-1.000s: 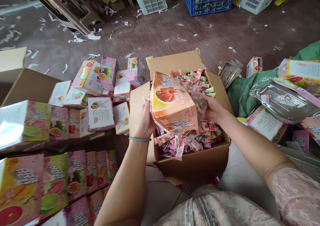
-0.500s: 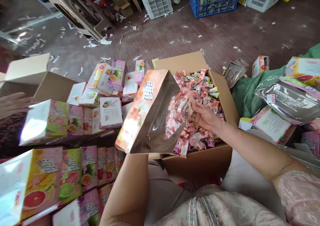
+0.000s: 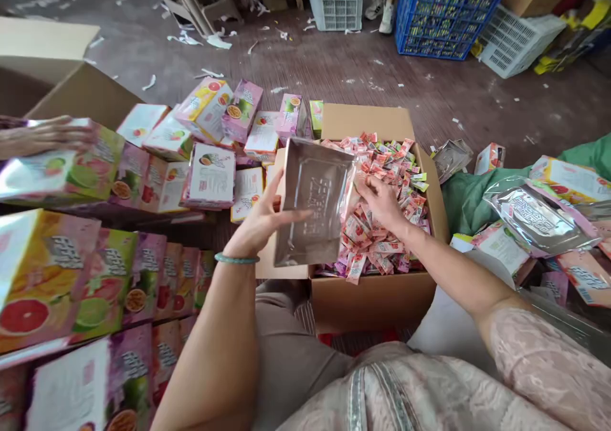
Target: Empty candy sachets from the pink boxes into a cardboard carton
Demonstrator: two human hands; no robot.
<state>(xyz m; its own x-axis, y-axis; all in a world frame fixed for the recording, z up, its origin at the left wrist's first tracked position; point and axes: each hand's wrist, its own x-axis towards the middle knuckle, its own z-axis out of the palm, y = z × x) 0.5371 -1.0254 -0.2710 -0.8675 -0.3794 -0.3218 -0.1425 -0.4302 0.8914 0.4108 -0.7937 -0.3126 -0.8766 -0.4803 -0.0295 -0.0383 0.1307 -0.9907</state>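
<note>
Over the carton, my left hand (image 3: 260,218) grips a packaging box (image 3: 315,195) by its left side, thumb across its face. This face is shiny, see-through plastic with raised lettering. At the box's right edge, my right hand (image 3: 379,202) has its fingers closed on a pale pink, partly see-through edge; the fingertips are partly hidden. Below and behind lies a heap of small pink, red and green sachets (image 3: 377,246), filling the open cardboard carton (image 3: 372,303) between my knees.
Fruit-printed boxes (image 3: 210,176) are stacked to the left, where another person's hand (image 3: 52,135) rests on one. An open carton (image 3: 90,90) stands behind them. Plastic-fronted packages (image 3: 544,218) lie on green cloth at right. Crates (image 3: 443,20) and paper scraps are on the floor ahead.
The box has turned so its plastic face points towards me, and my left hand has come into view on it. The other person's hand now rests on a stacked box. The camera view has shifted.
</note>
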